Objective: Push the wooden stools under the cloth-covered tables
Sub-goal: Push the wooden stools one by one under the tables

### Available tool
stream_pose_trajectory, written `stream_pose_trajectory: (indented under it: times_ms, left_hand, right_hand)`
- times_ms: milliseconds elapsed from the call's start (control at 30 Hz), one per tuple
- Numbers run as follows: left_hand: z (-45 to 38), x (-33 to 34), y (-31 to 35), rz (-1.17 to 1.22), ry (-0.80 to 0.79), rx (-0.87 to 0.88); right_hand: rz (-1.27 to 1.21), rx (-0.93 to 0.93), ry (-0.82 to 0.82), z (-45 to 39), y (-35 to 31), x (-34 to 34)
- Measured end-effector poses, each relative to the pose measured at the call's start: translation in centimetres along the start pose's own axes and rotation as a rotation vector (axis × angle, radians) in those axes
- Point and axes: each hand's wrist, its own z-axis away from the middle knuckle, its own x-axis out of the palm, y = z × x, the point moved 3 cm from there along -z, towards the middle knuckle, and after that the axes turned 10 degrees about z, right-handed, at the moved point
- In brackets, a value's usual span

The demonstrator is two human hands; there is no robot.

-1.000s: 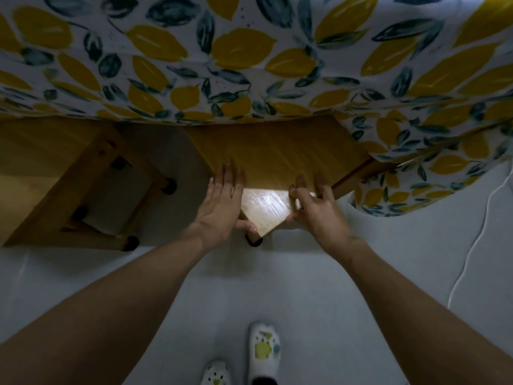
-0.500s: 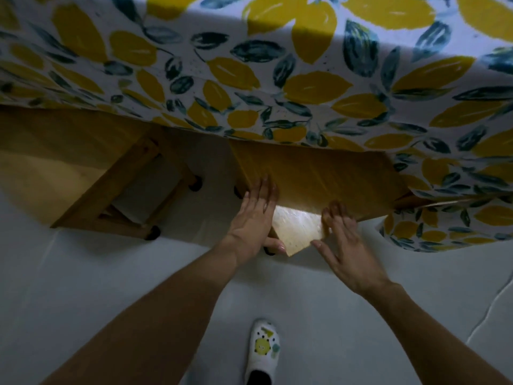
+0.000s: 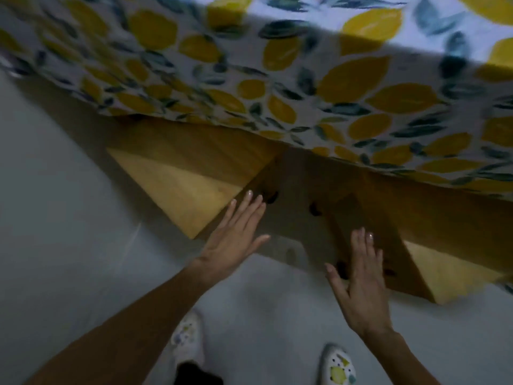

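A tablecloth [image 3: 277, 79] printed with yellow leaves hangs over the table edge across the top. Two wooden stools stand partly beneath it. The left stool [image 3: 180, 187] shows a lit corner of its seat, and the right stool [image 3: 444, 262] pokes out at the right. My left hand [image 3: 236, 234] is flat with fingers spread, its fingertips at the right edge of the left stool's seat. My right hand [image 3: 361, 282] is spread too, hovering in front of the right stool's dark left side and legs. Neither hand holds anything. The picture is blurred by motion.
Pale grey floor [image 3: 55, 245] stretches to the left and toward me. My two white patterned shoes [image 3: 186, 337] [image 3: 338, 368] stand just behind the hands. Black stool feet [image 3: 315, 211] show in the shadowed gap between the stools.
Both hands have left the right stool's seat corner and now hover spread. My left hand has gone over to the left stool. The view has swung left and closer.
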Motion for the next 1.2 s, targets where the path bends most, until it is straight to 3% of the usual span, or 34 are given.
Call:
stream_pose_trajectory:
  times_ms: [233,400,633,967,1200]
  left_hand:
    - [5.7,-7.8,-19.8,-0.155,-0.003,0.0]
    - [4.1,-9.6,-27.6,-0.228,-0.061,-0.011]
    - [0.8,-8.7,-29.6,-0.318,-0.047,0.089]
    - [1.9,-7.9,-28.9,-0.226,0.031,0.093]
    - [5.5,-5.5,-26.2,-0.228,0.066,-0.039]
  right_hand:
    - [-0.115,-0.176,0.071,-3.3,-23.3,6.3]
    - [0.05,-0.243,0.134,-7.4,-32.1,7.1]
    - [0.318,-0.199,0.116,-9.9,-33.4,9.9]
    - [0.367,-0.264,0.118,-9.2,-32.6,9.8]
    - [0.408,-0.428,0.077,-7.6,-29.8,9.3]
